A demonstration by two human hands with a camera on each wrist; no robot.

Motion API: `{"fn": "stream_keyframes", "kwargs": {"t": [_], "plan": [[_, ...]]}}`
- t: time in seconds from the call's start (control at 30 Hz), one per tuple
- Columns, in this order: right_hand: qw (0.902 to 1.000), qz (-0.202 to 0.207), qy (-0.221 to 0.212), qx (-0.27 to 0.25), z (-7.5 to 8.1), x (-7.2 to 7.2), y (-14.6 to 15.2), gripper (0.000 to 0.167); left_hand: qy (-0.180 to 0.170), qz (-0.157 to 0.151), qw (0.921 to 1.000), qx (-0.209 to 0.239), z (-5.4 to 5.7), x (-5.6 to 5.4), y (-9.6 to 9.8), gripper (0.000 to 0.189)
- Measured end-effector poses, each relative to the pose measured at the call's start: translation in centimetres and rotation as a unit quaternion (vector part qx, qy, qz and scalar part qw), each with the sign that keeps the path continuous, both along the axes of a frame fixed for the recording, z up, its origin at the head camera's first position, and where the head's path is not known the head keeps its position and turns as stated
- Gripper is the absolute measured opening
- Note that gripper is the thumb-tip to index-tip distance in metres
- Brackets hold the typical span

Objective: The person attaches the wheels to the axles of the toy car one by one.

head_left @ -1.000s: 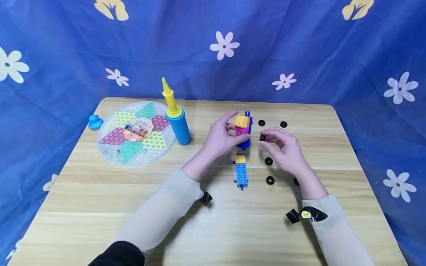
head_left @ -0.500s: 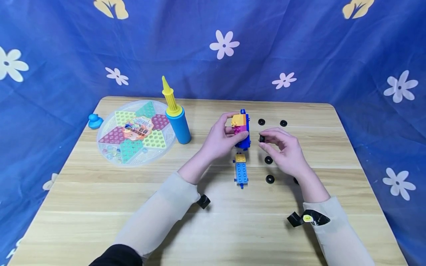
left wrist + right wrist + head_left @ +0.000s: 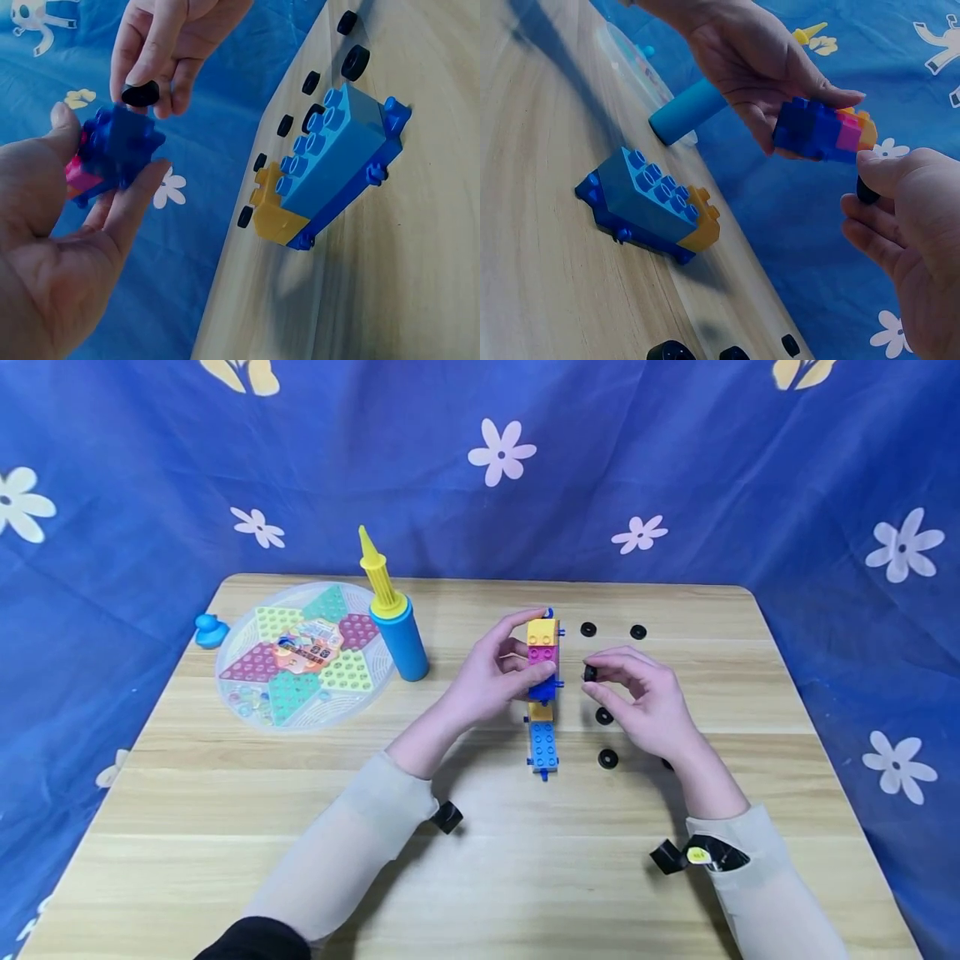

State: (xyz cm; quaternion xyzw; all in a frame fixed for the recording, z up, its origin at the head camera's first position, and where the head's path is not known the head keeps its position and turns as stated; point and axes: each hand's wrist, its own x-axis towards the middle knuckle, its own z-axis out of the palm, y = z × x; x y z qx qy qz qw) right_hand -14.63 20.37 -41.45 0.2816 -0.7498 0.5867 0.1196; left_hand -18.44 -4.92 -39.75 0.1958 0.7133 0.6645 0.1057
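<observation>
My left hand [image 3: 487, 681] grips a toy block car [image 3: 543, 656] above the table, its blocks yellow, pink and dark blue. Small axle stubs stick out on the car's right side. Between thumb and fingers, my right hand [image 3: 645, 702] pinches a small black wheel [image 3: 591, 672], a short gap to the right of that car. In the left wrist view the wheel [image 3: 141, 94] is close by the held car [image 3: 120, 146]; whether they touch is not clear there. A second block car [image 3: 543, 747], light blue and yellow on a dark blue base, stands on the table nearer me.
Several loose black wheels lie on the table right of the cars, such as one wheel [image 3: 608, 759] near the front and another wheel [image 3: 638, 632] at the back. Leftward are a blue and yellow hand pump [image 3: 401, 639], a round Chinese checkers board [image 3: 307, 722] and a blue rubber duck [image 3: 212, 632].
My left hand has turned the held car, so its studs now face up toward the head camera and its right-side axle stubs show. The right hand keeps its wheel, nearly still.
</observation>
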Motion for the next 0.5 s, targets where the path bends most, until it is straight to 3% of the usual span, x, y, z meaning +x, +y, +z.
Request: {"fn": "stream_keyframes", "kwargs": {"t": [0.27, 0.5], "plan": [[0.9999, 0.011, -0.004, -0.009, 0.6, 0.4, -0.2, 0.042, -0.036, -0.041, 0.9976, 0.042, -0.1, 0.3, -0.5, 0.065], [0.9993, 0.031, 0.002, -0.019, 1.2, 1.0, -0.7, 0.043, -0.082, -0.084, 0.9871, 0.109, 0.0, 0.6, -0.8, 0.064]]}}
